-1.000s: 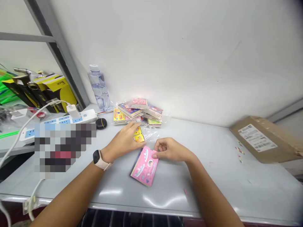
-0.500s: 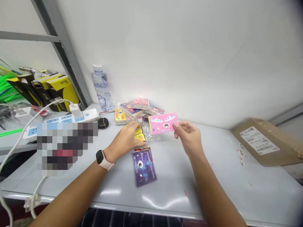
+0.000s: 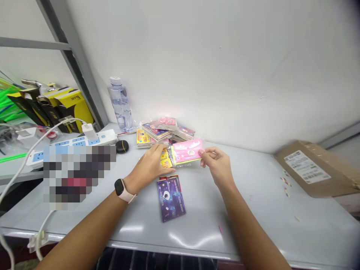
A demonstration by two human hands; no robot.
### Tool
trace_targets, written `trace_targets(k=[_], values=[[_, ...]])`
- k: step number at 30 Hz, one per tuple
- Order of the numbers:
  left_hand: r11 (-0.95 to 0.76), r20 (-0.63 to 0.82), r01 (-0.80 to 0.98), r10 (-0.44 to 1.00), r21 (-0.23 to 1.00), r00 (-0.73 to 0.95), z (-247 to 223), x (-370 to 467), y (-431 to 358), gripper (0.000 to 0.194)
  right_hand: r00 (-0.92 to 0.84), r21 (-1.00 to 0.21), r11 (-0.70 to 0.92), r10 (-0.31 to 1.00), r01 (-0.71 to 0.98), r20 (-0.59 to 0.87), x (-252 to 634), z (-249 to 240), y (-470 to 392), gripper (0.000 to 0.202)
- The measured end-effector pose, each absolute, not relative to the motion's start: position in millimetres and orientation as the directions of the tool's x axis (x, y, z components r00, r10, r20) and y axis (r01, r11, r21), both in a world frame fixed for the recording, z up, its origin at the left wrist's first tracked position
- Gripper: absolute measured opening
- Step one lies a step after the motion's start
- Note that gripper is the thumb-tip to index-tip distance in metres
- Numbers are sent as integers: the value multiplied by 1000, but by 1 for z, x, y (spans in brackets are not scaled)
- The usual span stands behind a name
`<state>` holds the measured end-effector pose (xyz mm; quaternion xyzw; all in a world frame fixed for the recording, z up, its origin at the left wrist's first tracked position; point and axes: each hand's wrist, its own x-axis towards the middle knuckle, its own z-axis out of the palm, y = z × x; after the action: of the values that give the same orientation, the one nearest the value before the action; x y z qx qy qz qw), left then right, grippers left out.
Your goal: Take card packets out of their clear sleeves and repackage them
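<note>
My right hand (image 3: 218, 165) pinches the right edge of a pink card (image 3: 185, 151) printed with a small cartoon figure. Below the pink card's lower edge shows a yellow-green strip. My left hand (image 3: 150, 162) is closed on a yellow printed pack (image 3: 166, 160) in clear plastic wrap, its left part hidden under the fingers. The pink card's left end meets the wrap; whether it lies inside or on top I cannot tell. Just in front, dark blue space-patterned cards (image 3: 172, 200) lie on the table, a red edge showing behind the top one.
Several wrapped card packs (image 3: 157, 131) are piled against the wall. A water bottle (image 3: 120, 105), a black earbud case (image 3: 122, 146) and a white power strip (image 3: 105, 137) stand to the left. At right is a cardboard box (image 3: 317, 168), with small coloured scraps (image 3: 286, 183) beside it.
My right hand has moved left and slightly down with the pink card, bringing its left end up to the plastic wrap. My left hand has stayed nearly still.
</note>
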<state>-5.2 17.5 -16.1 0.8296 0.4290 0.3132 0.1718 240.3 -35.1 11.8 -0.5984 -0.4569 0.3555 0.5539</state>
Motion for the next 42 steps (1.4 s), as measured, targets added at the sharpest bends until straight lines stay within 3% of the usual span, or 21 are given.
trace_targets(k=[8, 15, 25, 30, 37, 42], values=[[-576, 396, 595, 817, 560, 418, -17, -6, 18, 73, 314, -985, -18, 949, 169, 37, 240, 8, -35, 46], [-557, 389, 591, 830, 583, 399, -16, -4, 17, 90, 251, -990, -30, 968, 135, 5, 236, 7, -34, 49], [-629, 364, 554, 773, 546, 519, -13, -3, 14, 69, 84, -953, -113, 992, 282, -93, 228, 7, -37, 52], [-613, 380, 555, 787, 562, 485, -12, -3, 15, 64, 211, -966, -30, 977, 256, 25, 228, 7, -36, 46], [-570, 345, 622, 821, 536, 455, -12, -2, 14, 67, 443, -986, -2, 893, 168, 74, 238, 11, -36, 35], [-584, 354, 610, 811, 535, 466, -11, -2, 13, 66, 377, -973, -5, 922, 229, 84, 231, 6, -36, 38]])
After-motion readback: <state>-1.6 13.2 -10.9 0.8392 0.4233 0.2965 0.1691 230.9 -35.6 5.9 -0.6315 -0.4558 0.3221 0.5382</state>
